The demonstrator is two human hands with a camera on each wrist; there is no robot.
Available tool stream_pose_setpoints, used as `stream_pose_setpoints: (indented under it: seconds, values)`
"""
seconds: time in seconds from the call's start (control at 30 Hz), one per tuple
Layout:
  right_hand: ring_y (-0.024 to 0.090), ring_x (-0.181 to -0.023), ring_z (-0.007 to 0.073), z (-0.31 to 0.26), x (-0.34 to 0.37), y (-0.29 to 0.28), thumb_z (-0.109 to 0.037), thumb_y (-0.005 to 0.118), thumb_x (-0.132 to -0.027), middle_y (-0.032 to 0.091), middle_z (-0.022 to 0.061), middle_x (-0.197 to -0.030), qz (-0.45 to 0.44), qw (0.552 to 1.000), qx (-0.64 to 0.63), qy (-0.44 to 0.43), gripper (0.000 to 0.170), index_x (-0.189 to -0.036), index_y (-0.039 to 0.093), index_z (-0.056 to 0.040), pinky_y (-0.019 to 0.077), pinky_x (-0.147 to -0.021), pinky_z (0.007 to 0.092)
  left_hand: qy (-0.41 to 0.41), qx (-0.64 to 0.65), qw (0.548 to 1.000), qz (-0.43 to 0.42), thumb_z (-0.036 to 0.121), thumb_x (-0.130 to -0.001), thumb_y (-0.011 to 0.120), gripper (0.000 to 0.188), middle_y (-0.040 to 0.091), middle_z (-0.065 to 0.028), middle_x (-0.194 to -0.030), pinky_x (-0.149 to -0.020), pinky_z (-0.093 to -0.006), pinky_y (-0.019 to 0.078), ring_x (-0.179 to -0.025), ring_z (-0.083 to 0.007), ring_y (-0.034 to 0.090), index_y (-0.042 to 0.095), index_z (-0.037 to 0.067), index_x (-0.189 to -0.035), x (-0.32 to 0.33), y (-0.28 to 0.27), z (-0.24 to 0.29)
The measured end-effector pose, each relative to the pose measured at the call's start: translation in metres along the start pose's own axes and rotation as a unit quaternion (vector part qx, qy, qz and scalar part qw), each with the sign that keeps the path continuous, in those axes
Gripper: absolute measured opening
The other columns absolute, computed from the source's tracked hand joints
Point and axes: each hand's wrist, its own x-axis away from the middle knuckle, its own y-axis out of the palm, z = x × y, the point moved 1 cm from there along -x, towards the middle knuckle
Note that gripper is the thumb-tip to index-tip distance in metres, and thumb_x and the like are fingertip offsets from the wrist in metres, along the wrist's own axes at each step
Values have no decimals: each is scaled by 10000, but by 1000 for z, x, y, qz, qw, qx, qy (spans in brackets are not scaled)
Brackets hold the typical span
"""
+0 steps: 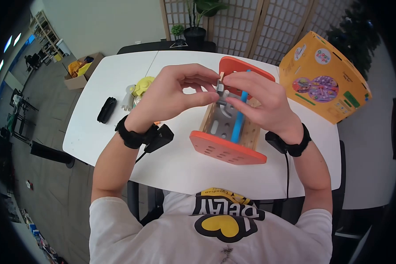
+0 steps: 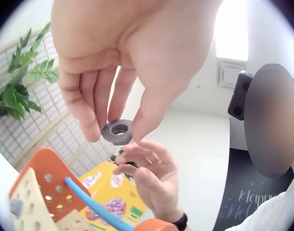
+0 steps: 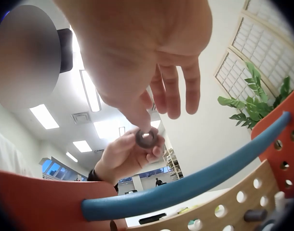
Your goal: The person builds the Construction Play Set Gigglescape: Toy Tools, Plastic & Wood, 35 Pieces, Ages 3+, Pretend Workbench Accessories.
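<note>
My left hand pinches a small grey toy nut between thumb and fingertips, its round hole showing in both wrist views. Close by on the right, my right hand has its fingers loosely bent; in the left wrist view a gap shows between thumb and fingers. The right thumb overlaps the nut's upper edge in the right wrist view. Both hands are above a toy toolbox with orange end panels, perforated wooden sides and a blue handle bar. Several grey pieces lie inside it.
A yellow cardboard box stands at the right of the white table. Left of the toolbox are a yellow-green toy and a black case. A potted plant stands beyond the far edge.
</note>
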Motion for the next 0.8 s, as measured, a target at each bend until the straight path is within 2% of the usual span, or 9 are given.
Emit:
stream_pose_setpoints:
  seconds: [0.1, 0.2, 0.3, 0.33, 0.4, 0.5, 0.53, 0.67, 0.8]
  values:
    - [744, -911, 248, 1, 3, -2, -44, 801, -817, 739, 118, -1072, 16, 1000, 17, 0, 352, -1159, 722, -29, 613, -769, 326, -7, 48, 999, 6, 58, -894, 795, 373, 717, -95, -1134, -972, -314, 557, -1017, -158, 689, 682, -39, -1236, -10, 12, 1]
    - [753, -887, 203, 4, 5, -4, -27, 784, -825, 747, 116, -1032, 25, 999, 2, 45, 318, -1138, 726, -18, 613, -750, 296, 22, 44, 997, 57, 106, -892, 803, 376, 754, -133, -1095, -938, -318, 571, -988, -174, 720, 693, -38, -1222, -16, 18, -9]
    - [754, -901, 173, -1, 3, -9, -48, 747, -893, 758, 114, -1013, 39, 985, -43, 160, 287, -1174, 705, -10, 609, -739, 281, -3, 49, 997, 64, 201, -919, 795, 373, 759, -133, -1093, -905, -329, 573, -993, -191, 726, 708, -25, -1204, -19, 16, -20]
    - [749, -911, 169, 1, 6, -9, -65, 728, -919, 752, 117, -1023, 69, 962, -123, 233, 272, -1180, 686, -2, 605, -741, 277, -16, 3, 997, 70, 244, -932, 780, 378, 762, -134, -1078, -894, -334, 572, -990, -200, 728, 715, -21, -1194, -21, 12, -32]
    - [738, -930, 162, 11, 15, -8, -99, 692, -972, 738, 124, -1045, 127, 879, -275, 369, 253, -1193, 648, 16, 599, -746, 270, -41, -89, 992, 81, 331, -958, 749, 407, 768, -137, -1047, -871, -345, 570, -983, -218, 732, 728, -12, -1176, -23, 6, -60]
    - [720, -949, 165, 40, 39, 0, -117, 638, -1018, 701, 136, -1070, 170, 830, -314, 429, 245, -1200, 574, 33, 595, -776, 271, -157, -192, 968, 23, 381, -1000, 698, 453, 758, -155, -1085, -927, -362, 556, -1058, -247, 718, 722, -41, -1162, -19, 7, -70]
    - [716, -952, 164, 46, 47, 1, -112, 628, -1021, 691, 135, -1072, 169, 814, -311, 461, 234, -1193, 564, 34, 594, -791, 274, -168, -200, 965, 25, 476, -993, 676, 556, 762, -182, -1045, -911, -369, 562, -1039, -272, 723, 726, -51, -1162, -17, 10, -82]
    - [707, -970, 180, 62, 69, 11, -85, 586, -1031, 673, 133, -1072, 136, 764, -306, 551, 212, -1192, 536, 45, 594, -843, 300, -218, -178, 959, 25, 621, -956, 638, 695, 761, -237, -1056, -900, -394, 582, -1026, -332, 743, 759, -45, -1113, -15, 17, -110]
    - [700, -1012, 209, 63, 68, 28, -52, 555, -1024, 676, 145, -1090, -1, 757, -286, 588, 226, -1211, 528, 71, 594, -875, 332, -233, -159, 959, -4, 551, -951, 674, 629, 764, -236, -1054, -904, -391, 580, -1010, -330, 747, 760, -46, -1130, -19, 22, -111]
